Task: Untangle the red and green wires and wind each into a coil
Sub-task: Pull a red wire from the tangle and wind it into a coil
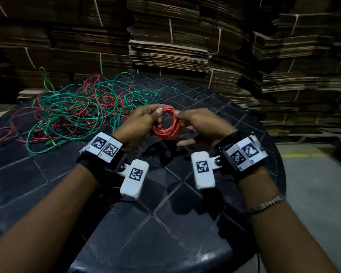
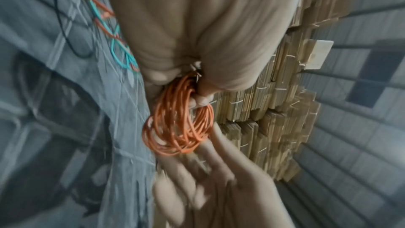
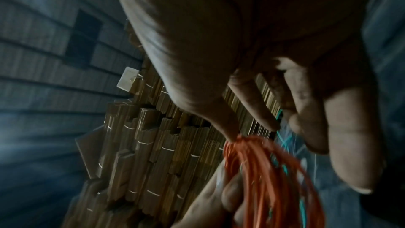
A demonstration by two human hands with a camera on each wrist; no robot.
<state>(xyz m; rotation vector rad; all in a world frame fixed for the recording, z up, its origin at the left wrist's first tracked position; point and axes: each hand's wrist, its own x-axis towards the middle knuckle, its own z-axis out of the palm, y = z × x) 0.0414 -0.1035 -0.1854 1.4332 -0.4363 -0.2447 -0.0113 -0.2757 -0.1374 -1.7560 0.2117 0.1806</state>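
Note:
A small coil of red wire (image 1: 165,133) hangs upright above the black table, held between both hands. My left hand (image 1: 158,115) pinches its upper left with thumb and fingers. My right hand (image 1: 177,114) pinches its upper right with thumb and forefinger, the other fingers spread loosely below. The left wrist view shows the coil (image 2: 177,122) under my left hand (image 2: 197,82), with right-hand fingers (image 2: 208,171) beneath. In the right wrist view the coil (image 3: 263,171) is blurred. A loose tangle of green and red wire (image 1: 77,107) lies on the table's far left.
The black table (image 1: 165,223) has a grid of diamond lines and a curved near edge. Tall stacks of flattened cardboard (image 1: 185,46) rise right behind it. Grey floor (image 1: 313,184) shows to the right. Some wire strands trail off the table's left side.

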